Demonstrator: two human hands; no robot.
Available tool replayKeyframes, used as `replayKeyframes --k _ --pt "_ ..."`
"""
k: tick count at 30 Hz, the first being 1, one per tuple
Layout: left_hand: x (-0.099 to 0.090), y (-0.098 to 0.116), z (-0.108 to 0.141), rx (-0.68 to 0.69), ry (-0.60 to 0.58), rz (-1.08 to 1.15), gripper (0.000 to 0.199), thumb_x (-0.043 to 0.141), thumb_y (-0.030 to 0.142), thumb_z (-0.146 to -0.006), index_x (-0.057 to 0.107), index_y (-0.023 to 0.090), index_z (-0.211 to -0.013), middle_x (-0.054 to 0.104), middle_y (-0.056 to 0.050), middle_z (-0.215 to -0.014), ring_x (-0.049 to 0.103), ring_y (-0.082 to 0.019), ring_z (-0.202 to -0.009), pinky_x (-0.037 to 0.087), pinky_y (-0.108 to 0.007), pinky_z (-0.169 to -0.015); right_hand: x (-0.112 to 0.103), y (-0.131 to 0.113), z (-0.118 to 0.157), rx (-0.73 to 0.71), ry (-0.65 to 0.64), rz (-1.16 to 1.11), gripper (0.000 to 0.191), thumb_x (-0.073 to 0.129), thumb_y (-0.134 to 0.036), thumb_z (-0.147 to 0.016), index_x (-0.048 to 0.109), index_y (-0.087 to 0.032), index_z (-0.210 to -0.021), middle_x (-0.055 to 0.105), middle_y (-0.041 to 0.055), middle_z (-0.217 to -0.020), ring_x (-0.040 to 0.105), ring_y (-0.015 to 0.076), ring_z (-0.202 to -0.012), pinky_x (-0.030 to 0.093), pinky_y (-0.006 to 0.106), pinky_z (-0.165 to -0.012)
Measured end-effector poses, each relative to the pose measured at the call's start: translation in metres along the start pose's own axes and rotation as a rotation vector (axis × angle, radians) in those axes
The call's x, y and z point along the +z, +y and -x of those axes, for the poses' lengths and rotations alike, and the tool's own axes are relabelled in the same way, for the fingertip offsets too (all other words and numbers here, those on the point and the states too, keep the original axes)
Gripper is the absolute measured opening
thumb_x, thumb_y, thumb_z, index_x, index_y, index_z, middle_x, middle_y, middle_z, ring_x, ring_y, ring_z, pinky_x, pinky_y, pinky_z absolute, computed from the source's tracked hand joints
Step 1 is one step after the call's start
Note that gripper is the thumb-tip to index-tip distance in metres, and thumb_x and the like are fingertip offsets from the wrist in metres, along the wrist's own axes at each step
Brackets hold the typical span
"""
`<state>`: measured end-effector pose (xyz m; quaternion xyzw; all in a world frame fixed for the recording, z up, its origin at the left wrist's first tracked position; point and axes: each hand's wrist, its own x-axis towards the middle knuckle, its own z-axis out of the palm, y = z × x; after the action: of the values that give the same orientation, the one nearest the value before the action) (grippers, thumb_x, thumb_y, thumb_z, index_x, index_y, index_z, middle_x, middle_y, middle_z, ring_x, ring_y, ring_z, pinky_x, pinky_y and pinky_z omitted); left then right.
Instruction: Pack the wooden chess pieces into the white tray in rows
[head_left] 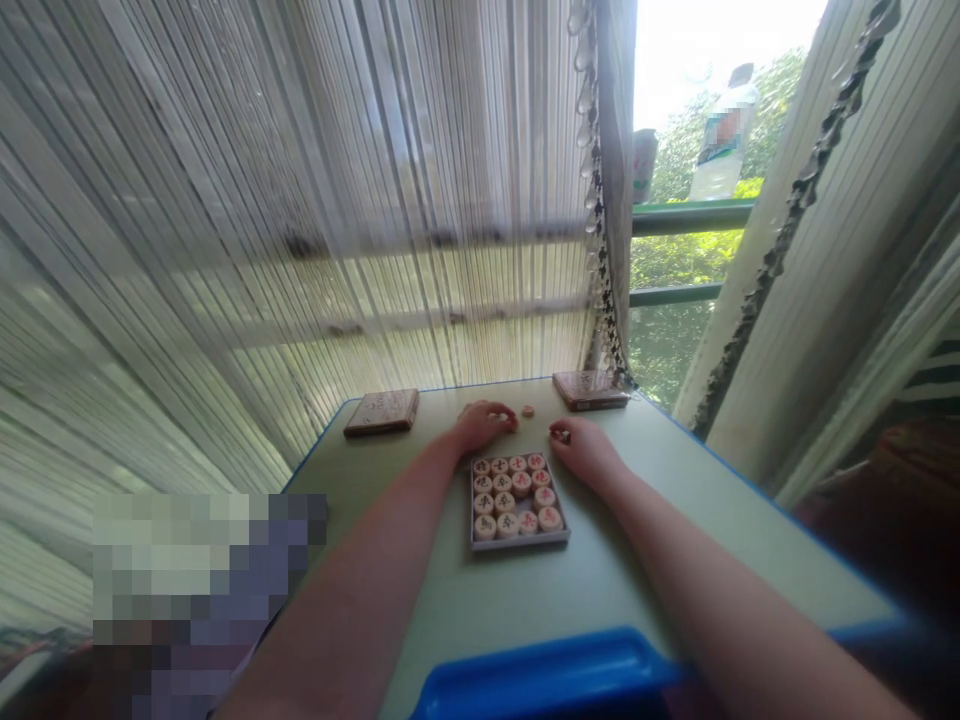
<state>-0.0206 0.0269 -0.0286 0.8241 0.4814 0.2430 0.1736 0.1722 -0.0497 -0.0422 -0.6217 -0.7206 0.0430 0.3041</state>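
Observation:
A shallow white box point(521, 545) sits on the table with several round xiangqi pieces in rows, marked in red or black characters. One gap shows inside it, right of the middle. Beyond the box a loose xiangqi piece point(528, 411) lies between my two hands. My left hand point(486, 425) is behind the box's far left corner, its fingers curved together around something too small to make out. Past the far right corner, my right hand point(579, 446) has its fingers curled in; what they may hold is hidden.
Flat brown boxes lie at the table's far left point(382, 411) and far right point(591, 390) corners. A blue tray-like edge point(540, 665) borders the table's near side. String curtains point(420, 200) hang behind; a bottle point(725, 135) and a can point(643, 165) stand by the window.

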Motion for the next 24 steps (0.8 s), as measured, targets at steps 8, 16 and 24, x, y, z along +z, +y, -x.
replayKeyframes --k 8,16,24 --pt "0.003 -0.007 0.002 -0.087 0.032 0.503 0.025 0.063 0.032 -0.067 0.062 0.014 -0.085 0.068 -0.007 -0.079 0.062 -0.017 -0.076 0.047 -0.031 -0.074 -0.004 -0.001 -0.001 -0.006 0.115 -0.109 0.020 0.055 -0.018 -0.073 0.066 -0.015 -0.088 0.066 0.0071 -0.085 0.059 0.0161 -0.078 0.043 0.025 -0.075" --pt "0.000 -0.003 0.007 -0.142 0.041 0.519 0.021 0.064 0.024 -0.066 0.064 0.013 -0.085 0.069 -0.006 -0.079 0.063 -0.017 -0.077 0.046 -0.031 -0.078 -0.010 -0.005 0.005 -0.019 0.095 -0.215 0.031 0.054 -0.016 -0.072 0.063 -0.014 -0.102 0.067 0.0067 -0.088 0.059 0.0141 -0.072 0.046 0.024 -0.069" --pt "-0.002 0.004 0.010 -0.136 0.043 0.376 0.025 0.065 0.028 -0.065 0.067 0.014 -0.085 0.069 -0.006 -0.080 0.062 -0.017 -0.077 0.047 -0.029 -0.074 0.000 0.004 0.001 -0.128 -0.006 -0.132 0.034 0.049 -0.016 -0.076 0.064 -0.017 -0.106 0.063 0.0078 -0.108 0.056 0.0189 -0.098 0.041 0.029 -0.090"
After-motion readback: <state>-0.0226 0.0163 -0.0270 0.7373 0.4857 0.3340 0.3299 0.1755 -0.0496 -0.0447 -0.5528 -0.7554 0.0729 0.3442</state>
